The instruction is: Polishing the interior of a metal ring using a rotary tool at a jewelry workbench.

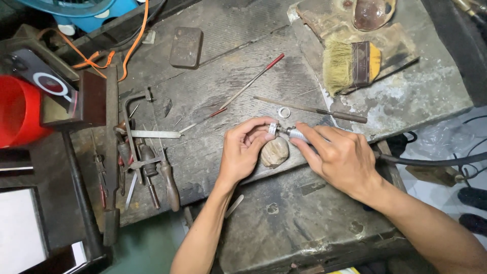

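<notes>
My left hand (242,150) pinches a small silver ring (273,128) between thumb and fingers, just above a rounded wooden peg (274,152) that sticks up from the worn bench (284,218). My right hand (341,156) grips the metal handpiece of a rotary tool (297,134), its tip touching the ring. The black flexible shaft (436,161) runs off to the right from under my right palm.
A second silver ring (284,112) lies behind my hands, beside a thin rod (314,109). Needle files with red handles (253,81), a bristle brush (350,65), a saw frame and pliers (142,162) and a red cup (18,109) lie around the bench.
</notes>
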